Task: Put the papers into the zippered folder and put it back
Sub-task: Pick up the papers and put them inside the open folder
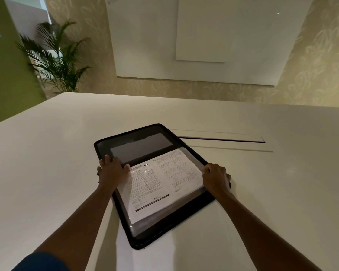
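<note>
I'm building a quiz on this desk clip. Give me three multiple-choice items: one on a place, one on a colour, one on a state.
1. Where do the printed papers lie?
A. Inside the folder
B. On the bare table
C. On the floor

2. What colour is the zippered folder?
A. Red
B. Black
C. Yellow

3. How is the folder now?
A. Zipped shut
B. Standing upright
C. Lying open

Answers:
1 A, the sheets rest within its border under a clear cover.
2 B, its border and inner panel are black.
3 C, it lies flat on the white table, with the left hand and right hand at its side edges.
</note>
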